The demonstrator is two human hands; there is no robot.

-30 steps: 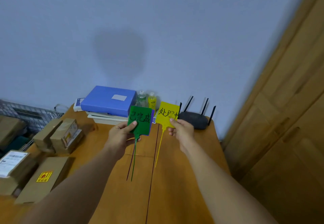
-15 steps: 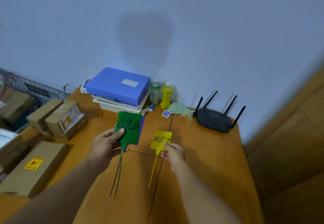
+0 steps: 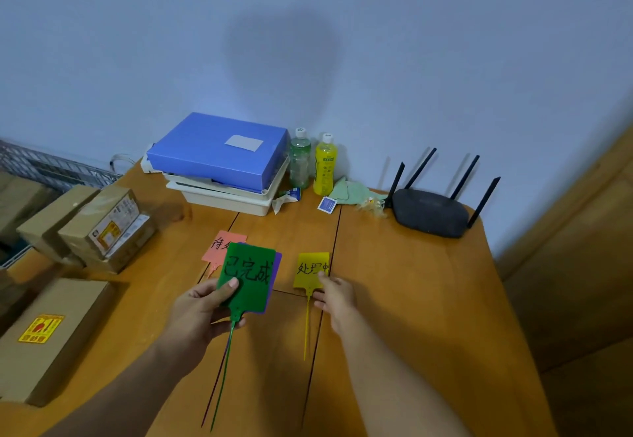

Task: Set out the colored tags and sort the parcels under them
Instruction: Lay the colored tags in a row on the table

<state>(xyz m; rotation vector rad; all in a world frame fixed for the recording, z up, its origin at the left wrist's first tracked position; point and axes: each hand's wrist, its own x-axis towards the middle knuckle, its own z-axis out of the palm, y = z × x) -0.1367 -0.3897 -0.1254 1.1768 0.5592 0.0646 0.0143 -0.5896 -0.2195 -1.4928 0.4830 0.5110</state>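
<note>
Left hand [image 3: 202, 310] grips the green tag [image 3: 248, 279], purple tag [image 3: 276, 265] tucked behind it, above the tabletop [image 3: 411, 282]. Right hand [image 3: 337, 299] pinches the yellow tag [image 3: 310, 270] at its corner, down on the wood. Pink tag [image 3: 219, 246] lies flat just behind; parcels [image 3: 102, 227] wait far left.

We see two bare arms, uncovered as far up as they show. The left forearm [image 3: 137, 378] and right forearm [image 3: 394, 378] look broad nearest us and narrow toward the wrists. The left hand [image 3: 202, 310] shows a short, rounded thumbnail [image 3: 233, 282]. The right hand [image 3: 337, 299] shows its smooth back; its fingertips are too blurred to describe.
</note>
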